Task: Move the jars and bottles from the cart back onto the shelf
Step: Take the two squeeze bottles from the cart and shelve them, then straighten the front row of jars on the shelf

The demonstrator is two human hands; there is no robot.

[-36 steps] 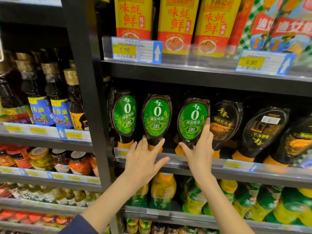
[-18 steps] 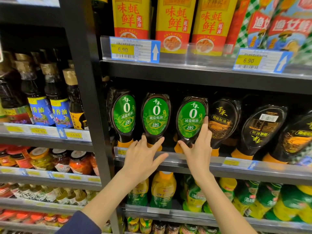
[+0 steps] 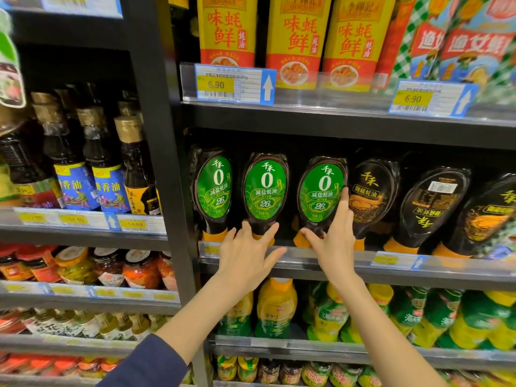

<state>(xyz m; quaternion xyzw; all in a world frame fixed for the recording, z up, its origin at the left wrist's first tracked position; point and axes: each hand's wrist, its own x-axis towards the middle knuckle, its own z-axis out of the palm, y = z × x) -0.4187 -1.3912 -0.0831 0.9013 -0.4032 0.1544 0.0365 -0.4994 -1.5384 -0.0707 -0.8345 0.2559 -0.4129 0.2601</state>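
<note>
At the centre of the frame, three dark squeeze bottles with green oval labels stand cap-down in a row on the shelf (image 3: 349,270), their orange caps just behind its clear price rail. Narrow dark gaps separate them; black-labelled bottles (image 3: 371,199) crowd in directly to the right, and the black upright post (image 3: 164,191) closes off the left side. The shelf above leaves little headroom.

The left hand (image 3: 245,258) reaches up from lower centre, fingers spread and loosely curved around the neck and cap of the middle green bottle (image 3: 265,191), thumb toward the right; whether it actually grips cannot be told. The right hand (image 3: 333,241) clasps the right green bottle (image 3: 321,191) low down, thumb across its neck near the cap, forefinger stretched up along the label's right edge. The left green bottle (image 3: 213,188) stands untouched.

Yellow pouches (image 3: 227,29) fill the shelf above, and green-and-yellow bottles (image 3: 276,308) the one below.
</note>
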